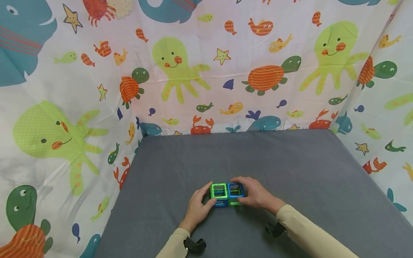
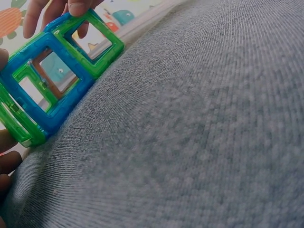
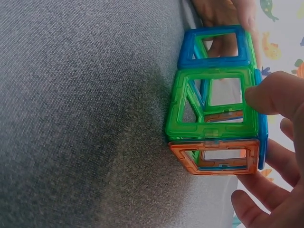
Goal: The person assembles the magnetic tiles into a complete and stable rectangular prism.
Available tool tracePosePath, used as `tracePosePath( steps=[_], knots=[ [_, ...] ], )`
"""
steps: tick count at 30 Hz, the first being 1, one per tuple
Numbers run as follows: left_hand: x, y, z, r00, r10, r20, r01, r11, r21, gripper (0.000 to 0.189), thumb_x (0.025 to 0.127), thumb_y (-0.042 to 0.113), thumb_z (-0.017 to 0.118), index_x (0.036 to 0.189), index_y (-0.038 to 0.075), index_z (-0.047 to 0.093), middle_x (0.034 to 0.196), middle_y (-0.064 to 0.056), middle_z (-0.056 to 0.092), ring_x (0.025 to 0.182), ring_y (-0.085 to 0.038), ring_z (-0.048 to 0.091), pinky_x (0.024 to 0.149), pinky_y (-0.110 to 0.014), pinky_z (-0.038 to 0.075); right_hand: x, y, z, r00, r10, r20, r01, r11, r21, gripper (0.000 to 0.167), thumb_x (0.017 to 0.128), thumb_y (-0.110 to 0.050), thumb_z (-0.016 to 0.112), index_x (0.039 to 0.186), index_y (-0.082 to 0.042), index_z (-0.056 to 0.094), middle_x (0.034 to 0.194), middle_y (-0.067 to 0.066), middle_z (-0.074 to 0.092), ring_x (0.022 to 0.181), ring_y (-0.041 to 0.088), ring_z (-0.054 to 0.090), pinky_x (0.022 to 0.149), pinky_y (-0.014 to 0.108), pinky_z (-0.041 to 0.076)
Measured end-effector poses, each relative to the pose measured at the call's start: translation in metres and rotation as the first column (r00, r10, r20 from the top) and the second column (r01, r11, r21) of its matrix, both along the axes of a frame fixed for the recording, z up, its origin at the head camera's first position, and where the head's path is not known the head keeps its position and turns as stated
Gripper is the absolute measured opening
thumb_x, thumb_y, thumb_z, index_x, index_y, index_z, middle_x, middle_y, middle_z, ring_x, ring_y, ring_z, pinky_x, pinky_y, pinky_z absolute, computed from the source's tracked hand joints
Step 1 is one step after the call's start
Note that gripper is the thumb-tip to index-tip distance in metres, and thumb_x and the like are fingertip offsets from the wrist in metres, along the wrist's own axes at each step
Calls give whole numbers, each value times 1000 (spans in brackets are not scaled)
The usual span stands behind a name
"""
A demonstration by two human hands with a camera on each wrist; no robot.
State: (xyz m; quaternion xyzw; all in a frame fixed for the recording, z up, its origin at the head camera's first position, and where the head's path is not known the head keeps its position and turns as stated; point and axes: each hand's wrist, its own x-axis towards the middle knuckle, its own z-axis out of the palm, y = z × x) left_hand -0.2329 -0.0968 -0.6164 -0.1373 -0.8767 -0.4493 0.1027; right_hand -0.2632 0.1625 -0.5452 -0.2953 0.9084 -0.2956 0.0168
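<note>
Two open-framed cubes of magnetic tiles stand side by side on the grey cloth, touching. The left cube [image 1: 221, 203] has a green top and a blue front. The right cube [image 1: 235, 203] has a blue top, a green front [image 3: 209, 130] and an orange outer side [image 3: 190, 164]. My left hand [image 1: 197, 207] holds the left cube at its outer side, thumb at the near edge and a finger at the far corner. My right hand [image 1: 258, 193] grips the right cube between thumb and fingers, its thumb on the upper front edge in the right wrist view.
Grey cloth [image 1: 180, 161] covers the table around the cubes. A white curtain [image 1: 200, 79] printed with sea animals hangs behind and along both sides. Black straps with small devices [image 1: 195, 245] sit at both wrists, over beige sleeves [image 1: 317, 233].
</note>
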Motion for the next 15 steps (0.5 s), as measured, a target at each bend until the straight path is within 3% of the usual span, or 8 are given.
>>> tracePosePath(
  steps=[15],
  knots=[
    [-2, -1, -3, 1000, 4, -19, -4, 1000, -9, 57, 94, 35, 67, 147, 20, 56, 143, -2, 64, 124, -25, 62, 105, -53, 49, 2, -1, -2, 1000, -8, 5, 8, 1000, -6, 55, 84, -15, 78, 137, -11, 61, 129, 10, 67, 108, 23, 60, 92, 49, 54]
  ],
)
